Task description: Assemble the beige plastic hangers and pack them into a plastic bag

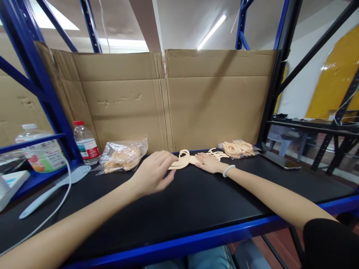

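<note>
On the black tabletop lie flat, beige curved pieces with hook-like ends. My left hand (157, 171) is at the left end of one curved piece (183, 160); its fingers arch over that end, and the thumb stands apart below it. What the fingertips touch is partly hidden. Flat on the beige material, my right hand (209, 163) has its fingers stretched out toward the left piece. A bead bracelet (228, 170) circles that wrist. Beyond the right hand, several thin curved prongs (220, 154) of beige pieces show.
A clear bag of beige pieces (123, 155) lies at left, another bag (238, 148) at right. A red-capped bottle (86, 144), a pale fly swatter (56, 190) and a white cable (66, 186) are at left. A phone-like slab (280, 160) lies right. Cardboard (218, 101) stands behind.
</note>
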Tool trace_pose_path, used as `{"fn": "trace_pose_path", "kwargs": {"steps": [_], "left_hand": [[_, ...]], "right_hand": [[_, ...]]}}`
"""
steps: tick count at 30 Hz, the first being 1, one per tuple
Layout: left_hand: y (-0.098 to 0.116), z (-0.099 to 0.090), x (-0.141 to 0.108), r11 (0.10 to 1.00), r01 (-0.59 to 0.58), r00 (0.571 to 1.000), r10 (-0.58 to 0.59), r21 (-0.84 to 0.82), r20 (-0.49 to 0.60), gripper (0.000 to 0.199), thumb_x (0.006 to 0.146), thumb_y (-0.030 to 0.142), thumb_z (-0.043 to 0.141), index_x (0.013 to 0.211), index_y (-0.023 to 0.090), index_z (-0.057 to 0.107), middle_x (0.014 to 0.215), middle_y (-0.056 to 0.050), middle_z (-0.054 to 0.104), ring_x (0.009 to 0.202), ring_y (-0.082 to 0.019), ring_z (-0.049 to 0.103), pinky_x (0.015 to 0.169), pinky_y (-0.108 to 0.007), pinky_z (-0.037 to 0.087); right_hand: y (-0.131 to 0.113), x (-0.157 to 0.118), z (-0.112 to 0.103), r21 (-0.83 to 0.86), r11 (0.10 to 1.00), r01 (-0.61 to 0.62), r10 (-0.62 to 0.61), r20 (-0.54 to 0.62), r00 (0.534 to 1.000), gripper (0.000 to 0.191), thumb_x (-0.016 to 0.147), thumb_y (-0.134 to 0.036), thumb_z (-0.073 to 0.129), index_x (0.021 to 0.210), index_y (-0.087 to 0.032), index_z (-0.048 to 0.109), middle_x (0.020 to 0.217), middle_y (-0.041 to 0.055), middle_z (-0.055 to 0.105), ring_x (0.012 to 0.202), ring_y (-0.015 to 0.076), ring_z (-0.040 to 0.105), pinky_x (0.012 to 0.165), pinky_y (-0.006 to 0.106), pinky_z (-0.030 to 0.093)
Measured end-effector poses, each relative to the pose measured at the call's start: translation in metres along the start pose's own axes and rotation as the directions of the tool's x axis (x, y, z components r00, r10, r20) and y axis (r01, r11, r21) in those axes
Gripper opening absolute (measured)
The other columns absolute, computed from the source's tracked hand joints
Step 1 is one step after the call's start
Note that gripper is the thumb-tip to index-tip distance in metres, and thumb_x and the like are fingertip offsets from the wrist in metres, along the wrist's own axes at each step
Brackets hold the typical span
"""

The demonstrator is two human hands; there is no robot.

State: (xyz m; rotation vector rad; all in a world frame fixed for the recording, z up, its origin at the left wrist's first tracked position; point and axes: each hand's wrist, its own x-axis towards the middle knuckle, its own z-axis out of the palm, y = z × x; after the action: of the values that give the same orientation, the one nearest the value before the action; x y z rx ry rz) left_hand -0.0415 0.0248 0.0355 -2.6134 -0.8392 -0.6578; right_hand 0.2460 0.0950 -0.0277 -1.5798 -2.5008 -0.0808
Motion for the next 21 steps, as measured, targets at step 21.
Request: {"fn": "trace_pose_path", "kwargs": {"steps": [21], "left_hand": [[-0.049,0.057,0.005,0.952,0.251,0.917,-0.292,0.174,0.272,0.050,0.091,0.043,0.034,0.129,0.013,0.046,0.131,-0.016,0.050,0.121,-0.030,0.045,0.101,-0.045,0.031]], "right_hand": [[0.001,0.001,0.005,0.056,0.998,0.005,-0.005,-0.013,1.000,0.068,0.092,-0.058,0.021,0.143,-0.013,0.031,0.149,0.0156,0.027,0.138,0.0318,0.019,0.109,0.054,0.018]]}}
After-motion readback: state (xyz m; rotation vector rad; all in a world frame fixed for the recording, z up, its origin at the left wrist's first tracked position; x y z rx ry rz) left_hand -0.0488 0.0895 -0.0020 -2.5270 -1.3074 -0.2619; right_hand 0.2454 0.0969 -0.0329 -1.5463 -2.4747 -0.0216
